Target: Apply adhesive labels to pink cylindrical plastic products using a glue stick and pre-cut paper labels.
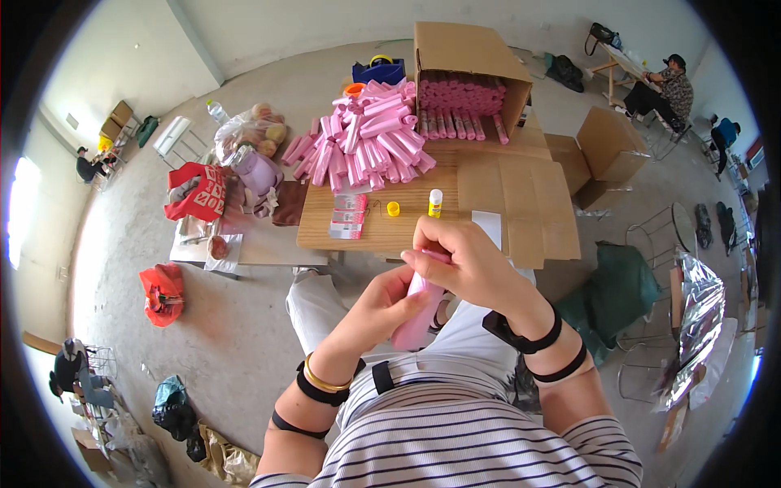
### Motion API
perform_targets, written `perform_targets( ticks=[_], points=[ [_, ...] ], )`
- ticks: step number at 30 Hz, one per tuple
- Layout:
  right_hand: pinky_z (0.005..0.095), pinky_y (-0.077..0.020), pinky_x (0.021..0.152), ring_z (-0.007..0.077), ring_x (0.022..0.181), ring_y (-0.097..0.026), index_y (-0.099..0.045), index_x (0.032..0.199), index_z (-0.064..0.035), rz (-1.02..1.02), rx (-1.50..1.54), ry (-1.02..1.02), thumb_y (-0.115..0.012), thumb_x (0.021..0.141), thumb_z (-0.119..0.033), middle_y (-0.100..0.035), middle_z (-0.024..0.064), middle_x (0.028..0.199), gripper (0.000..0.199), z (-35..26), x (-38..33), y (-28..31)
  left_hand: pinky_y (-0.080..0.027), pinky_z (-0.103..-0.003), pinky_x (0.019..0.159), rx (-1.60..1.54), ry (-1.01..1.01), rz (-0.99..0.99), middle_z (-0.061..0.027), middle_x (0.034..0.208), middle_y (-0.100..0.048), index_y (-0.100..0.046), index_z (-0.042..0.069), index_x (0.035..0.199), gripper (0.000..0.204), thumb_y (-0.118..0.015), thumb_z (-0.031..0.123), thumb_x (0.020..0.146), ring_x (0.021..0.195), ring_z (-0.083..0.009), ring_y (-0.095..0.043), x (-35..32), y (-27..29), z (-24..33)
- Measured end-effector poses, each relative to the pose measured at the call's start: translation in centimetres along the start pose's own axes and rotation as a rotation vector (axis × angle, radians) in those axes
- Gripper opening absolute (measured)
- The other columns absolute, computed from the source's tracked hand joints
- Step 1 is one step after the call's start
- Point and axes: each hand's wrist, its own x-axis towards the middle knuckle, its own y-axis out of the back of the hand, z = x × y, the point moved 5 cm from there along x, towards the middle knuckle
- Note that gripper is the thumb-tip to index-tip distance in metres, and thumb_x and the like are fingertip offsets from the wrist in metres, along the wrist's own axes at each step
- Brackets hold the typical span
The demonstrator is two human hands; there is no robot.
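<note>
Above my lap, a pink roll [416, 324] is held at a tilt between both hands. My left hand [381, 307] closes around its lower part, thumb along the side. Fingers bent, my right hand [465, 264] grips the upper end and covers part of it. On the wooden table [325, 231] just beyond stand a glue stick [435, 203] without its cap and a yellow cap [394, 209]. Left of these lie pink-and-white printed labels [348, 218]. A large heap of pink rolls [366, 134] fills the table's far left part.
A cardboard box [470, 50] on its side holds stacked pink rolls, with flattened cardboard [517, 199] in front. A tape dispenser [378, 71] sits behind the heap. Bags of fruit [252, 134] and a red bag [195, 191] lie left. Other people sit farther off.
</note>
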Motion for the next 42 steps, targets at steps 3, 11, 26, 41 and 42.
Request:
perform_targets(
  ticks=[3,11,26,41,42],
  points=[
    [0.0321,-0.0361,0.050,0.0176,0.052,-0.045,-0.050,0.079,-0.0035,0.096,-0.062,-0.059,-0.063,0.091,-0.026,-0.047,0.0081,0.059,0.029,1.3,-0.2,0.5,-0.041,-0.021,0.057,0.521,-0.130,0.080,0.0036,0.081,-0.055,-0.057,0.001,0.109,0.022,-0.061,0.015,0.093,0.068,-0.0034,-0.048,0.5,0.7,-0.3],
    [0.0286,-0.0372,0.053,0.0141,0.054,-0.045,-0.051,0.086,-0.0032,0.085,0.058,0.086,-0.049,0.097,-0.015,-0.049,0.0064,0.064,0.016,1.7,-2.7,1.1,-0.041,-0.025,0.054,0.192,0.188,-0.184,0.0010,0.075,-0.055,-0.057,0.000,0.109,0.028,-0.065,0.021,0.091,0.056,-0.0113,-0.047,1.1,-0.4,-0.8],
    [0.0391,-0.0421,0.054,0.0347,0.059,-0.056,-0.051,0.087,-0.0021,0.331,0.009,-0.284,-0.050,0.096,-0.014,-0.055,0.0164,0.066,0.015,12.5,-13.0,-1.2,-0.045,-0.032,0.054,0.697,0.496,-0.471,0.0012,0.068,-0.054,-0.060,0.003,0.112,0.033,-0.065,0.027,0.090,0.058,-0.0128,-0.052,5.5,-0.9,-10.0],
    [0.0369,-0.0500,0.075,0.0324,0.087,-0.063,-0.056,0.111,-0.0016,0.162,0.102,-0.337,-0.063,0.088,-0.007,-0.061,0.0163,0.097,0.024,17.0,-16.5,2.2,-0.042,-0.023,0.062,0.480,0.608,-0.681,0.0027,0.082,-0.058,-0.063,0.006,0.119,0.030,-0.058,0.025,0.096,0.068,-0.0058,-0.048,11.8,-0.4,-14.2],
    [0.0363,-0.0502,0.076,0.0320,0.088,-0.063,-0.056,0.111,-0.0012,0.186,0.087,-0.387,-0.063,0.088,-0.007,-0.061,0.0167,0.098,0.025,18.2,-16.9,2.9,-0.043,-0.023,0.064,0.584,0.454,-0.541,0.0020,0.084,-0.059,-0.063,0.005,0.118,0.029,-0.057,0.023,0.096,0.069,-0.0063,-0.049,13.2,0.1,-14.6]
  ],
)
